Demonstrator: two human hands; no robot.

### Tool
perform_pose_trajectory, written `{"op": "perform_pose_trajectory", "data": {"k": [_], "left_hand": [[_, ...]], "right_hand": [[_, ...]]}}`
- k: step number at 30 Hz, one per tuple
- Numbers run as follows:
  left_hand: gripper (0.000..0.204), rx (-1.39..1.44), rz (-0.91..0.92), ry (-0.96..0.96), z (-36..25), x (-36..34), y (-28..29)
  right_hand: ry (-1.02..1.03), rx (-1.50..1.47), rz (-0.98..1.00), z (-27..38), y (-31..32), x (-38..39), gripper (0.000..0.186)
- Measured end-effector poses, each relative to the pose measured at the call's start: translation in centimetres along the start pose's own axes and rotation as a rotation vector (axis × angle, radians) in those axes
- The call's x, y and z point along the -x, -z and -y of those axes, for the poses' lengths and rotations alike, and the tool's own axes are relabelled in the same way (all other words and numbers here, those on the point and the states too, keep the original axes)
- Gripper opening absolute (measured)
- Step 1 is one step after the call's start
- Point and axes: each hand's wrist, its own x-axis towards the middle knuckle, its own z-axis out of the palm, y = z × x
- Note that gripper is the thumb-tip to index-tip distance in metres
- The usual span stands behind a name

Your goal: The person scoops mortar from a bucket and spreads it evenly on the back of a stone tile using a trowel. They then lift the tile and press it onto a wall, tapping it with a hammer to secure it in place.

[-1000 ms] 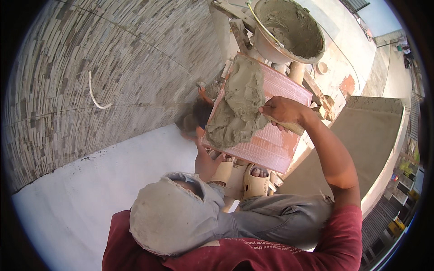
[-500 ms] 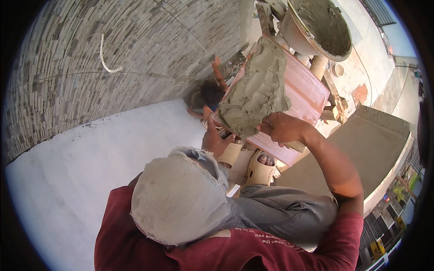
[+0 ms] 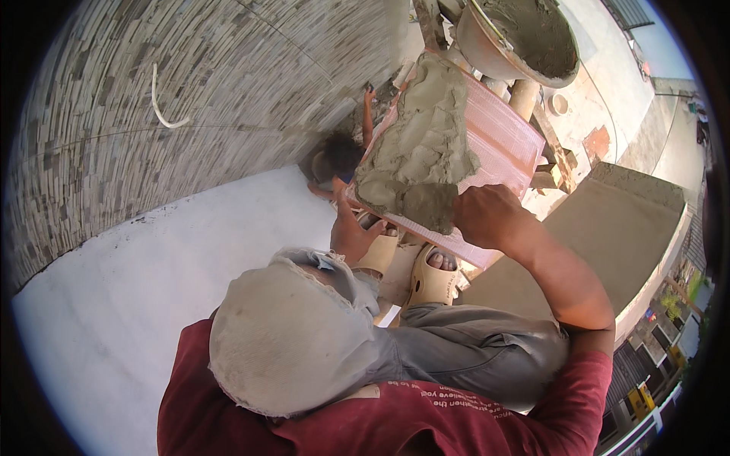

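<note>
A pinkish ribbed tile (image 3: 506,140) lies tilted across in front of my feet, its back face up. Thick grey wet mortar (image 3: 426,125) covers its left half in an uneven layer. My left hand (image 3: 353,234) grips the tile's near left corner, fingertips at the edge. At the near edge of the mortar, my right hand (image 3: 493,219) is closed in a fist around the handle of what looks like a trowel. Mortar-coated, its blade (image 3: 431,207) rests against the mortar; the handle is hidden in the fist.
A mortar-filled bucket (image 3: 487,49) stands beyond the tile. Another person (image 3: 342,156) crouches by the stone-patterned wall (image 3: 190,114), one arm raised. White floor (image 3: 167,251) spreads at left, a grey ledge (image 3: 608,235) at right. My sandals (image 3: 426,285) are under the tile's near edge.
My right hand has turned and shifted slightly up, drawing the blade over the near end of the mortar. My left hand stays on the tile's corner. The whole view has shifted slightly.
</note>
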Motion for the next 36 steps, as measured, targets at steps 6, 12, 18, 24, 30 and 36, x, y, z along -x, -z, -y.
{"op": "perform_pose_trajectory", "data": {"k": [6, 12, 18, 24, 30, 36], "left_hand": [[0.117, 0.006, -0.004, -0.055, 0.3, -0.3, 0.0], [0.103, -0.009, -0.008, -0.045, 1.2, 0.0, 2.1], [0.062, 0.132, -0.095, -0.151, -3.0, -9.8, 8.0], [0.066, 0.095, 0.162, -0.341, -19.7, -23.0, 7.5], [0.069, 0.124, 0.377, -0.042, -32.4, -29.6, 0.8], [0.052, 0.462, 0.300, 0.103, -31.0, -35.6, -3.4]], "right_hand": [[-0.132, -0.095, 0.044, -1.8, 0.4, 2.0, 0.020], [-0.257, -0.322, -0.015, -4.8, 1.0, 5.1, 0.028], [-0.235, -0.769, -0.319, -7.1, -0.8, 8.1, 0.027], [-0.319, -0.803, -0.688, -9.6, 1.7, 9.3, 0.037], [-0.706, -0.134, -1.191, -17.8, -0.3, 2.9, 0.034], [-0.673, -0.233, -1.210, -21.5, -5.9, -3.5, 0.028]]}}
